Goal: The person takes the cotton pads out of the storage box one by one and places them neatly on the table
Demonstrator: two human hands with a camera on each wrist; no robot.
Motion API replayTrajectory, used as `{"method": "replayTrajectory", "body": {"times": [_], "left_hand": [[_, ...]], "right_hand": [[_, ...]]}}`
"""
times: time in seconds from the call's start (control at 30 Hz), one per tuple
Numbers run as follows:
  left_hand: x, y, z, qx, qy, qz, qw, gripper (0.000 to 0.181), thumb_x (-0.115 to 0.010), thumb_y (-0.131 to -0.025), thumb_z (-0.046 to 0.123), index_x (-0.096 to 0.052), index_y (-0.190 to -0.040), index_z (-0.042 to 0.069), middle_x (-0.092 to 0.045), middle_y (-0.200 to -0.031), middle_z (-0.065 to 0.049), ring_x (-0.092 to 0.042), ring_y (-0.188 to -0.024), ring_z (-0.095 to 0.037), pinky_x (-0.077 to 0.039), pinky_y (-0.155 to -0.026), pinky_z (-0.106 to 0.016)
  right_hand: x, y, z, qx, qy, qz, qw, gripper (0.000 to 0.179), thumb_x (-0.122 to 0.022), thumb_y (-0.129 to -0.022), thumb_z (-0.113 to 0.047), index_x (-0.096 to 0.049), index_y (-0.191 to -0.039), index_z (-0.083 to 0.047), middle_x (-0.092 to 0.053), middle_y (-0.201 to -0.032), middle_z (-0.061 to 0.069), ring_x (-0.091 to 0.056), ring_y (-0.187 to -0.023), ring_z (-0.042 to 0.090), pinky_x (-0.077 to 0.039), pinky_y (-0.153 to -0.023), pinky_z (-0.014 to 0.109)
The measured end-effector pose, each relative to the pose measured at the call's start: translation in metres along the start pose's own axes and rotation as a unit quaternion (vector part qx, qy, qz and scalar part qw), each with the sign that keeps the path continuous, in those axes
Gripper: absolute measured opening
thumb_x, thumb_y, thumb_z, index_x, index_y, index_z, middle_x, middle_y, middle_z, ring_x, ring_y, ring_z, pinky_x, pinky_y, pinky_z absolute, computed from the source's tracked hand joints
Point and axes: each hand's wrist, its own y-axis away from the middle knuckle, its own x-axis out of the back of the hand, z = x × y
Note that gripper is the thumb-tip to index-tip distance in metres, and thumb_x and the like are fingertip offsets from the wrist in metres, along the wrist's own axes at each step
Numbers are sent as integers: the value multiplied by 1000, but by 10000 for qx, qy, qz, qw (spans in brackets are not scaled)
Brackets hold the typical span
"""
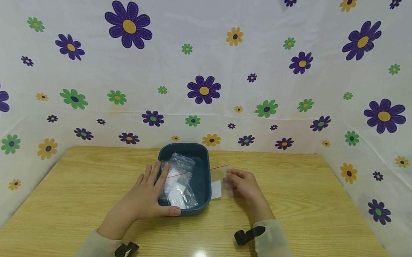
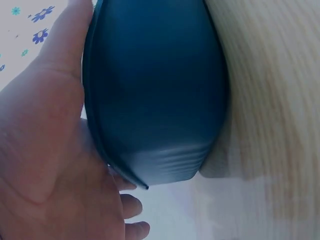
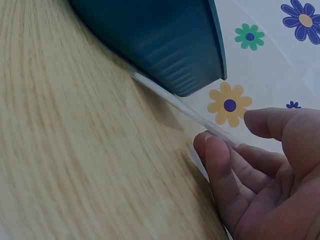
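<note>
A dark blue plastic bin [image 1: 202, 181] stands on the table. Several clear zip bags [image 1: 182, 163] with white inserts lie inside it, mostly toward its left side. My left hand [image 1: 143, 198] rests across the bin's left side, fingers spread over the bags and thumb along the near rim. In the left wrist view the palm [image 2: 45, 140] lies along the rim. Right of the bin, my right hand [image 1: 245, 184] holds a clear zip bag [image 1: 219, 172] by its right side. This bag has a red line along its top and a white insert [image 1: 216, 189]. From the right wrist, the bag [image 3: 170, 97] appears edge-on, slanting toward the bin's base.
The wood-grain table [image 1: 309, 207] extends on both sides of the bin. A white cloth with printed flowers [image 1: 204, 90] hangs behind the table and along both sides. Black wrist mounts [image 1: 249, 236] sit at both sleeves.
</note>
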Motion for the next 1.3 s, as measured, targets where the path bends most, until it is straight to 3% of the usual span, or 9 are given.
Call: {"method": "replayTrajectory", "body": {"times": [0.2,0.4,0.8,1.0,1.3], "left_hand": [[2,1,-2,39,-137,70,9999,136,-61,-68,87,-7,-160,2,-5,-165,-25,-5,-149,-52,-18,-113,-71],[3,2,-2,75,-128,-29,9999,139,-60,-68,88,-6,-159,-2,-5,-165,-24,-6,-149,-51,-19,-113,-70],[3,1,-1,143,-161,-97,9997,141,-56,-67,91,-6,-158,-4,-3,-166,-23,-6,-150,-49,-17,-114,-70],[4,2,0,120,-193,-81,9997,139,-56,-68,91,-7,-158,-3,-3,-166,-23,-3,-149,-51,-15,-114,-70],[4,2,-3,118,-145,-82,9998,139,-55,-68,91,-5,-159,-1,-1,-166,-22,-2,-150,-50,-13,-115,-70]], "right_hand": [[1,1,-2,32,653,140,9978,38,-61,-99,-21,-63,-133,-4,-73,-110,12,-67,-86,18,-58,-68,29],[1,3,-4,224,1572,414,9864,39,-60,-99,-24,-64,-131,-3,-70,-107,11,-63,-86,20,-59,-70,31],[6,9,-9,441,2377,748,9674,37,-62,-97,-27,-67,-127,-5,-70,-98,10,-64,-77,18,-57,-67,29],[10,11,-15,488,2122,722,9733,36,-63,-98,-27,-68,-126,-6,-70,-107,12,-68,-85,21,-59,-72,32],[6,11,-25,716,867,329,9931,34,-63,-99,-26,-67,-125,-4,-70,-110,14,-70,-92,24,-60,-80,36]]}}
